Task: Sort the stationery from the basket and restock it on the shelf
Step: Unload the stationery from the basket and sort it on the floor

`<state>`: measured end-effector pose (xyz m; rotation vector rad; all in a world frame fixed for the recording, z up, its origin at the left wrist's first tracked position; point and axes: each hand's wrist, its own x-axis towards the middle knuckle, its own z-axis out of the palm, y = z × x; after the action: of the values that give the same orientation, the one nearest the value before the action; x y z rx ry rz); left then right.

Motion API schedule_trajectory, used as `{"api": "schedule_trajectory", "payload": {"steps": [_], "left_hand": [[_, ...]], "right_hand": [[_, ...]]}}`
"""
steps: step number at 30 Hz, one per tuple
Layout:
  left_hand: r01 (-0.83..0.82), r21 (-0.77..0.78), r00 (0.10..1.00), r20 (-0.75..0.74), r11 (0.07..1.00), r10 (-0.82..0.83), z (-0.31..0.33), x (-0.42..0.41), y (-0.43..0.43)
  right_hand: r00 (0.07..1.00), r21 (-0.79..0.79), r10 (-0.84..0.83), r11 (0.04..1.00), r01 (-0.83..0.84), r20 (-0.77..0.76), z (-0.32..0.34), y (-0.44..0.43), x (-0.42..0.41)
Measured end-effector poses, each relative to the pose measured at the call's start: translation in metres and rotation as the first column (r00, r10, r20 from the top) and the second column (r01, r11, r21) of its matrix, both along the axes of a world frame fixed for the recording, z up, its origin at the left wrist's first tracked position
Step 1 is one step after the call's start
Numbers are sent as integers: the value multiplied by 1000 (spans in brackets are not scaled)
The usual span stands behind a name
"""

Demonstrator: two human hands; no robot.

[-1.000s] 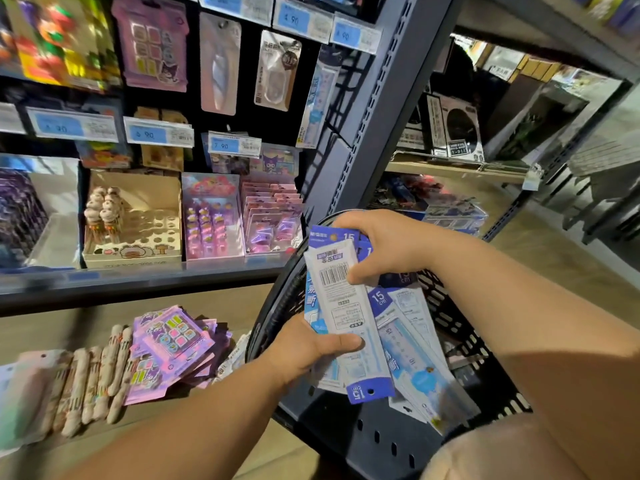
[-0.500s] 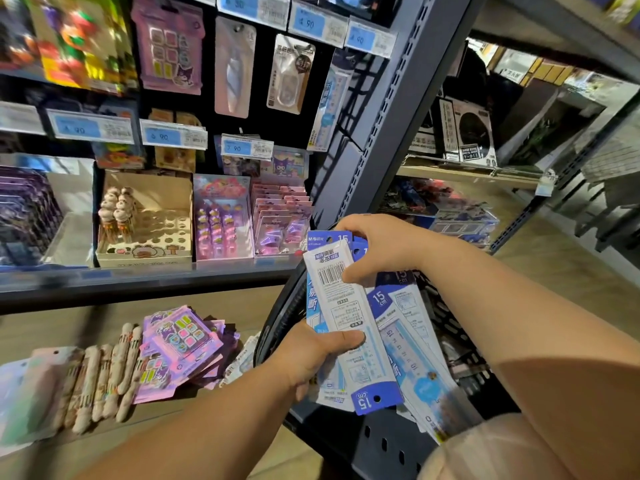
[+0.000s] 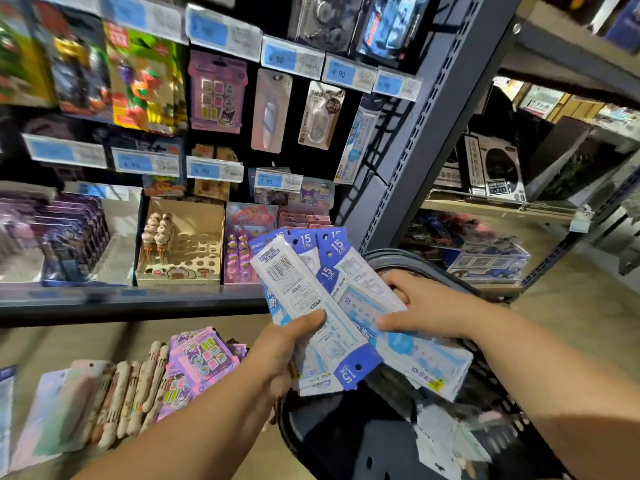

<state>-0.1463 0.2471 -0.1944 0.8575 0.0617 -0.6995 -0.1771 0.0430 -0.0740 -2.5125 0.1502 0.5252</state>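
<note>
**A:** Warm indoor light, brightest on the right. The pale wooden shelf boards (image 3: pixel 485 206) glow, while the black back panel (image 3: pixel 294 161) stays dark.

**B:** Is it sharp?

**A:** Partly. Motion blur smears the blue-and-white paper price labels (image 3: pixel 221 31) and the whole left edge. The glossy blue-and-white plastic ruler packets (image 3: pixel 304 292) are readable, with a mild sheen.

**B:** Any distortion?

**A:** Wide-angle. The dark grey perforated metal upright (image 3: pixel 433 126) leans and curves. The black plastic basket (image 3: pixel 346 445) lies in shadow.

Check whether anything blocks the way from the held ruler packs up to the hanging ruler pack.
Nothing visible does. The ruler packs, gripped by the left hand and right hand, sit below the hanging ruler pack with open air between; the shelf post stands just right of it.
</note>
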Motion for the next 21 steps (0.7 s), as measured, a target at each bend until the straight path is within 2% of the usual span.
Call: {"api": "schedule_trajectory", "payload": {"steps": [5,8,11,13,16,19,21], "left_hand": [[-47,-3,995,-90,999,47,19,15,13],[-76,-25,994,-85,997,74,37,21,23],[-139,80,990,-14,987,140,63,34,42],[-171,159,985,47,972,166,83,45,60],[-149,281,986,116,948,121,109,55,88],[-206,344,973,176,916,152,131,53,123],[-225,364,970,174,904,171,132,51,149]], "right_hand": [[987,27,-10,1000,6,163,-3,18,5],[968,179,-88,983,45,235,-5,24,11],[928,381,-232,918,109,293,-3,32,25],[907,469,-284,876,113,312,3,40,35],[911,532,-271,844,69,312,8,62,50],[932,654,-252,756,21,261,14,99,70],[951,683,-201,730,-16,237,11,126,87]]}}
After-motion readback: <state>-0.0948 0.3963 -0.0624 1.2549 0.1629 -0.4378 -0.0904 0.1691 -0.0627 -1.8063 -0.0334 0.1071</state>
